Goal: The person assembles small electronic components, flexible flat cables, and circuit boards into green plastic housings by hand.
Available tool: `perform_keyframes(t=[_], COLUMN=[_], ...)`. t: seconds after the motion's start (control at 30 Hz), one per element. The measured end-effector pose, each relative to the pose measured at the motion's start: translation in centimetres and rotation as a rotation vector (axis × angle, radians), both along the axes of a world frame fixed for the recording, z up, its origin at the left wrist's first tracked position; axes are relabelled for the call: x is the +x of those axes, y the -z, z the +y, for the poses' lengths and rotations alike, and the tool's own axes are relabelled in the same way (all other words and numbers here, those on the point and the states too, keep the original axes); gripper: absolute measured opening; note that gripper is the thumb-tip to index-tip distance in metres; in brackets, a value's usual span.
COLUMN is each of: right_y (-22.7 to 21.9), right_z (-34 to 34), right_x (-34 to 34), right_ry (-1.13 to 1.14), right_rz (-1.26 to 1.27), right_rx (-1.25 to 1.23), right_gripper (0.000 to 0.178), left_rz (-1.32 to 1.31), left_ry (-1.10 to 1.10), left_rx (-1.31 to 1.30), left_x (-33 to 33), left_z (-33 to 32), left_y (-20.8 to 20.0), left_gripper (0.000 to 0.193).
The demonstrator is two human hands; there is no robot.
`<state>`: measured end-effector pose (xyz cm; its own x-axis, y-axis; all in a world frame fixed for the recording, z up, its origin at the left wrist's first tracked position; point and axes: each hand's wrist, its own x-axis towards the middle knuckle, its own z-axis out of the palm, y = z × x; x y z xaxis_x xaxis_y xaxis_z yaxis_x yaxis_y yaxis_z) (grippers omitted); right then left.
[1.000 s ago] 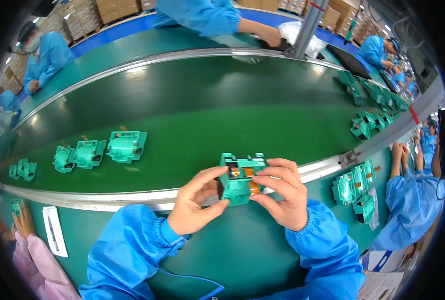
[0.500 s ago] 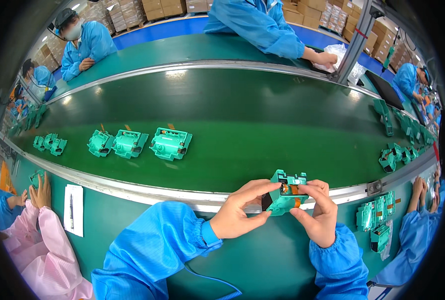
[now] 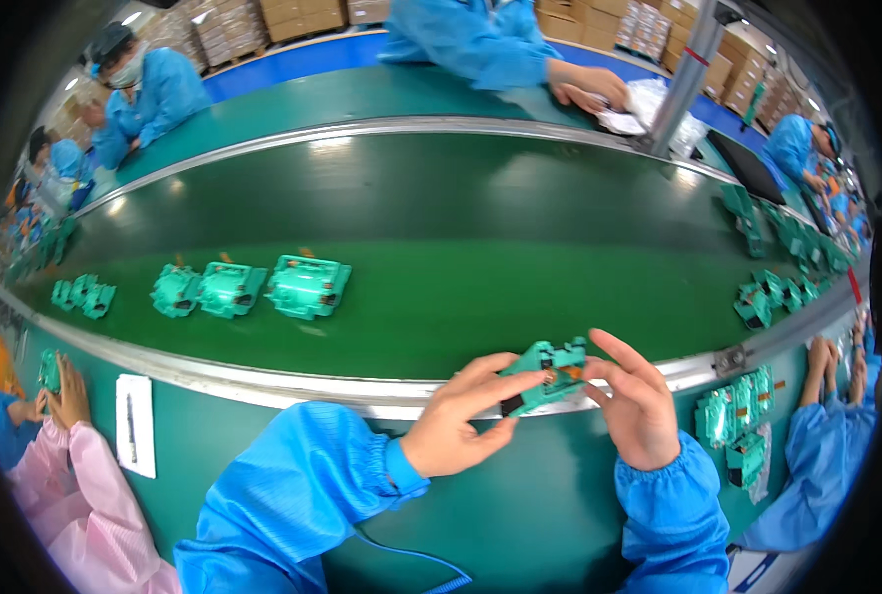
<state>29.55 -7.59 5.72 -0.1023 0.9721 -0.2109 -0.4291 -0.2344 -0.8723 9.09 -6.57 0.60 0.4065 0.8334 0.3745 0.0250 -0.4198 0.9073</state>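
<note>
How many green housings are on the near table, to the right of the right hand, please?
4: left housing, middle housing and right housing in a row, lower housing nearer the person; others may be hidden.

Green part (image 3: pixel 550 390), over near edge of belt (image 3: pixel 441 287): partly hidden behind left hand (image 3: pixel 466 411); inner details blurred. Whether right hand (image 3: pixel 644 406) touches it: can't tell. Far left of belt: green cluster (image 3: pixel 84 295), too small to sort. Beyond belt: co-worker (image 3: pixel 466 40), cut off by top edge. Near side of belt: blue cord (image 3: pixel 453 584), cut off below.
</note>
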Motion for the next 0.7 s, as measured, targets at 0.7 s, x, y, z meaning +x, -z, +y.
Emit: perform_keyframes(t=[0.7], right_y=[1.2], right_z=[1.2], right_x=[3.0], right_ry=[-0.002], right_rz=[-0.069], right_rx=[0.085], right_gripper=[0.047], left_rz=[0.268], left_ry=[-0.111], left_rx=[0.376], left_x=[2.5], left_z=[0.9], left_y=[0.1], left_gripper=[0.047])
